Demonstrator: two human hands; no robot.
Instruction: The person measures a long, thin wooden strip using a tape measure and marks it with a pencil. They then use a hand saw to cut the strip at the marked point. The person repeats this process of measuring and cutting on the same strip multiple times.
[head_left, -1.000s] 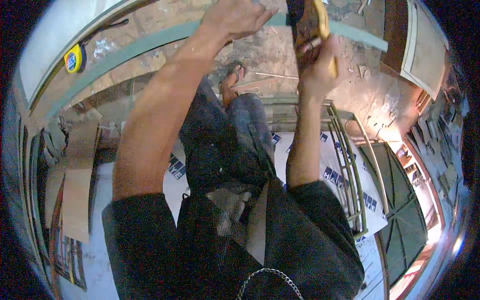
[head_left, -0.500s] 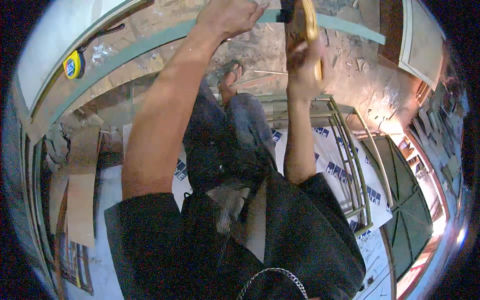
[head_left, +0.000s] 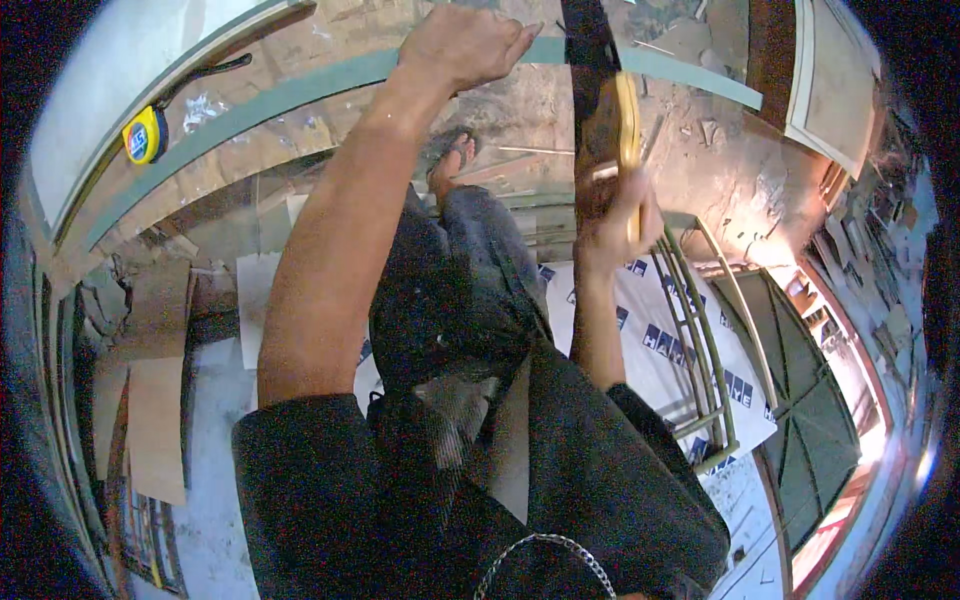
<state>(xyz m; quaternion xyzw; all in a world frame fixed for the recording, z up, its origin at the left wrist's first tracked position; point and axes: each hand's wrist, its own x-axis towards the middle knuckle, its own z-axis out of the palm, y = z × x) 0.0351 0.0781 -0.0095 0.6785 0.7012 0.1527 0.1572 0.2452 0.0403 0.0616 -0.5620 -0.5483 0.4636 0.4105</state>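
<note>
My left hand (head_left: 465,48) is closed over a long grey-green strip (head_left: 310,88) lying across the bench, its knuckles up. My right hand (head_left: 615,220) is wrapped round the yellow handle (head_left: 628,120) of a handsaw, blurred by motion. The dark saw blade (head_left: 588,50) crosses the strip just right of my left hand and runs out at the top of the view. How deep the blade sits in the strip cannot be made out.
A yellow tape measure (head_left: 145,135) lies at the left beside a pale panel (head_left: 120,80). Metal frames (head_left: 700,350) lean over printed white sheeting (head_left: 650,335) at the right. Wood offcuts are scattered around; brown boards (head_left: 155,420) stand at the lower left.
My right hand has drawn the saw back toward my body, showing more of the blade beyond the handle. My left hand stays at the strip, and the view has shifted slightly.
</note>
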